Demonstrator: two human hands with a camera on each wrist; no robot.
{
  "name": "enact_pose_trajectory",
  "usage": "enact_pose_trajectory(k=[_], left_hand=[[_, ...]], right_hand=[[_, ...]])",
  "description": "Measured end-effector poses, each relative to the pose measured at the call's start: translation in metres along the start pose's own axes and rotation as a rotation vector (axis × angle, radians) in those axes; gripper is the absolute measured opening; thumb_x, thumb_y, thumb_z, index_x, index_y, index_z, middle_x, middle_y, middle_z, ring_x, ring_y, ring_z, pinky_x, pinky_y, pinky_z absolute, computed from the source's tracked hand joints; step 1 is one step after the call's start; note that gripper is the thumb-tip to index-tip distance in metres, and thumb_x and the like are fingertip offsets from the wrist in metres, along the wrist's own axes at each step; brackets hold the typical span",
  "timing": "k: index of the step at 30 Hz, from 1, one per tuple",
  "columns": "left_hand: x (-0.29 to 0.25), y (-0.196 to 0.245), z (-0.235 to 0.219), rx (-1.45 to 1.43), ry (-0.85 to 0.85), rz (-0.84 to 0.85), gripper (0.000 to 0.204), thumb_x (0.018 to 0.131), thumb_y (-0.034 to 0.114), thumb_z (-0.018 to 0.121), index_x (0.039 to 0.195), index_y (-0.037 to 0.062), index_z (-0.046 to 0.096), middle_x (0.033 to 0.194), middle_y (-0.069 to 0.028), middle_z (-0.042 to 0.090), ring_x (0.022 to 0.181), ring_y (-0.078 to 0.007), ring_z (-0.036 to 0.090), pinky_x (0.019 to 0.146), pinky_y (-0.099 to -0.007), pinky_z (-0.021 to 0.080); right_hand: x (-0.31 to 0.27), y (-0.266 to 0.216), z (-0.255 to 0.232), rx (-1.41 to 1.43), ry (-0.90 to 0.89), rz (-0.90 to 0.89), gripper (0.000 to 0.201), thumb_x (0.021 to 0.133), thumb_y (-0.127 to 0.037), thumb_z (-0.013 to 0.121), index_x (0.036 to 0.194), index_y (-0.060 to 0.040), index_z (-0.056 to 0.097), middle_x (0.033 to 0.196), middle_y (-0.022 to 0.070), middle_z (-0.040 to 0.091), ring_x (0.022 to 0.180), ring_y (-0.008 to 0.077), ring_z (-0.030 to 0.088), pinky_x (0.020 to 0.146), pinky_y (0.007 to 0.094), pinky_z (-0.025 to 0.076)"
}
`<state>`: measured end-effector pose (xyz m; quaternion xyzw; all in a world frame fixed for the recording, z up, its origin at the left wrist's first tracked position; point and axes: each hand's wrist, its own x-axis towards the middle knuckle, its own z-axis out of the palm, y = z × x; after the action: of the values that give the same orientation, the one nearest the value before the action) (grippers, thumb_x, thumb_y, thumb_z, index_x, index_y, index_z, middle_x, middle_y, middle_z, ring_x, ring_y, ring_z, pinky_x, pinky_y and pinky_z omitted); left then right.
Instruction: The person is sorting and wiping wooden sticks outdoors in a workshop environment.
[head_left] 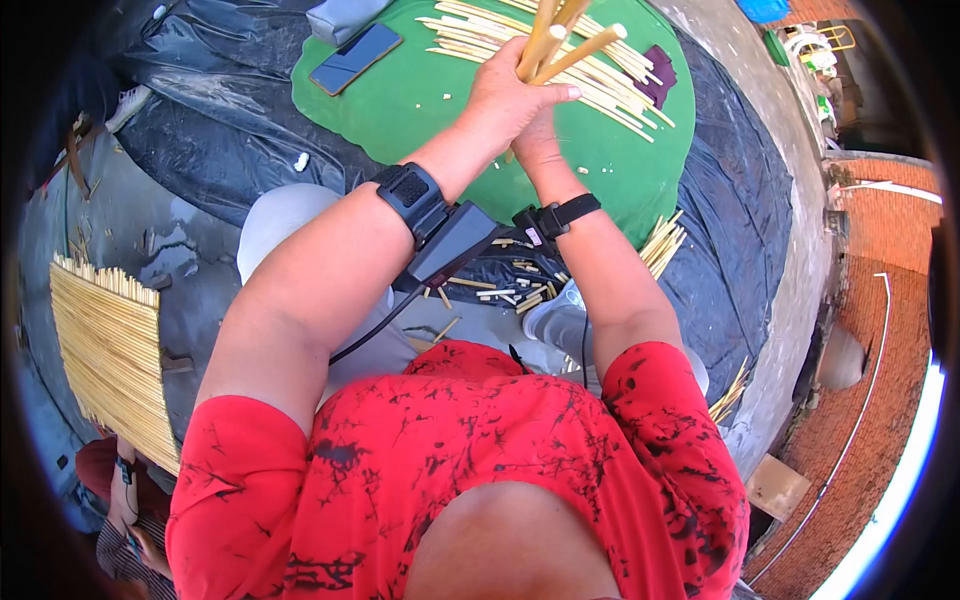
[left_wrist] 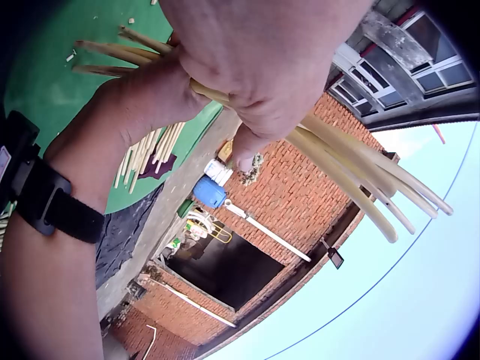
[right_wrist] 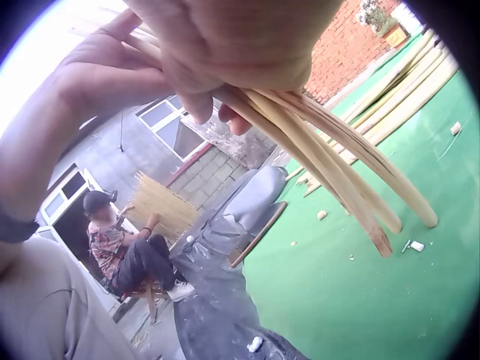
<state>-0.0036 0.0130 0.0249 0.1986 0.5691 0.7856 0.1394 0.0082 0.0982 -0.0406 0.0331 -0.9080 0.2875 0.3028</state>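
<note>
A small bundle of pale peeled sticks (head_left: 597,46) stands up from my two hands, above a green mat (head_left: 380,135). My left hand (head_left: 497,103) wraps the bundle, its thumb pointing right. Just below and beside it, my right hand (head_left: 540,143) grips the same sticks, partly covered by the left. In the left wrist view the upper ends of the sticks (left_wrist: 352,169) fan out past the left hand (left_wrist: 262,60). The right wrist view shows the lower ends (right_wrist: 337,150) slanting down close over the mat, below the right hand (right_wrist: 240,45).
Many loose sticks (head_left: 590,95) lie on the mat, by a dark purple cloth (head_left: 657,78) and a phone (head_left: 356,58). Short cut pieces (head_left: 530,292) litter the dark sheet near my legs. A panel of joined sticks (head_left: 115,350) stands left. Another person (right_wrist: 124,240) sits nearby.
</note>
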Motion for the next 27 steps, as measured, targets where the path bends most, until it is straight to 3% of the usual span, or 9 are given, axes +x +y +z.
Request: enact_pose_trajectory(k=[5,7,9,11,12,14,16,21,27], left_hand=[[0.01,0.037,-0.023,-0.122,0.026,0.078,0.045,0.066,0.013,0.074,0.104,0.0009,0.052,0.084,-0.0055,0.056,0.078,-0.0134,0.054,0.07,-0.0249,0.045],[0.008,0.039,-0.031,-0.199,0.013,0.028,0.035,0.07,0.014,0.071,0.097,0.0011,0.052,0.075,-0.0057,0.055,0.069,-0.0144,0.054,0.062,-0.0245,0.045],[0.001,0.034,-0.038,-0.467,0.162,-0.169,0.02,0.071,0.009,0.069,0.079,0.0032,0.051,0.059,-0.0031,0.051,0.056,-0.0143,0.053,0.051,-0.0252,0.045],[0.003,0.031,-0.047,-0.423,0.247,-0.173,0.019,0.075,0.013,0.066,0.079,0.0045,0.049,0.059,-0.0033,0.048,0.052,-0.0152,0.049,0.051,-0.0277,0.043],[0.004,0.033,-0.053,-0.428,0.319,-0.172,0.02,0.075,0.014,0.066,0.08,0.0044,0.049,0.058,-0.0031,0.047,0.052,-0.0149,0.048,0.051,-0.0276,0.043],[0.008,0.035,-0.064,-0.424,0.394,-0.16,0.021,0.076,0.016,0.066,0.08,0.0051,0.049,0.057,-0.0023,0.046,0.052,-0.0143,0.047,0.051,-0.0276,0.042],[0.004,0.038,-0.066,-0.43,0.39,-0.211,0.02,0.076,0.016,0.066,0.08,0.0056,0.049,0.057,-0.002,0.046,0.052,-0.0141,0.047,0.052,-0.0278,0.042],[0.002,0.036,-0.064,-0.399,0.368,-0.346,0.02,0.076,0.017,0.066,0.079,0.007,0.049,0.057,-0.0013,0.045,0.053,-0.0139,0.046,0.053,-0.0279,0.041],[0.003,0.035,-0.063,-0.398,0.383,-0.389,0.02,0.076,0.015,0.065,0.082,0.0059,0.049,0.057,-0.0022,0.046,0.052,-0.0142,0.046,0.053,-0.0278,0.042]], right_hand=[[0.017,-0.045,-0.028,0.478,-0.244,0.457,0.033,0.065,-0.013,0.064,0.094,-0.0039,0.053,0.071,0.0086,0.06,0.061,0.0164,0.057,0.056,0.0297,0.048],[0.021,-0.051,-0.036,0.688,-0.575,0.554,0.033,0.064,-0.011,0.063,0.095,-0.0036,0.054,0.07,0.0072,0.06,0.061,0.0173,0.058,0.055,0.0284,0.048],[0.015,-0.036,-0.035,0.731,-0.685,0.555,0.035,0.065,-0.017,0.068,0.094,-0.0021,0.054,0.076,0.0069,0.061,0.069,0.0176,0.058,0.065,0.0296,0.048],[0.012,-0.022,-0.039,1.001,-0.899,0.55,0.045,0.07,-0.025,0.069,0.103,0.0007,0.052,0.09,0.0101,0.059,0.084,0.0173,0.056,0.078,0.0307,0.044],[0.013,-0.006,-0.042,1.029,-0.927,0.581,0.059,0.075,-0.036,0.064,0.116,0.0017,0.045,0.111,0.0149,0.052,0.104,0.0195,0.048,0.091,0.0321,0.036],[0.016,0.035,-0.038,0.621,-0.741,0.586,0.065,0.078,-0.04,0.058,0.125,0.0001,0.038,0.125,0.0195,0.042,0.116,0.0265,0.04,0.096,0.0348,0.033],[0.024,0.088,-0.037,-0.093,-0.731,0.401,0.068,0.079,-0.045,0.053,0.128,-0.0014,0.033,0.131,0.0218,0.033,0.122,0.0327,0.031,0.1,0.0376,0.027],[0.036,0.165,-0.019,-0.583,-0.643,0.402,0.07,0.081,-0.045,0.049,0.134,-0.0097,0.021,0.137,0.0206,0.021,0.127,0.034,0.02,0.102,0.0433,0.022],[0.013,0.154,0.002,-0.711,-0.785,0.468,0.071,0.081,-0.051,0.046,0.136,-0.017,0.019,0.14,0.0182,0.014,0.13,0.0325,0.012,0.102,0.0491,0.017]])
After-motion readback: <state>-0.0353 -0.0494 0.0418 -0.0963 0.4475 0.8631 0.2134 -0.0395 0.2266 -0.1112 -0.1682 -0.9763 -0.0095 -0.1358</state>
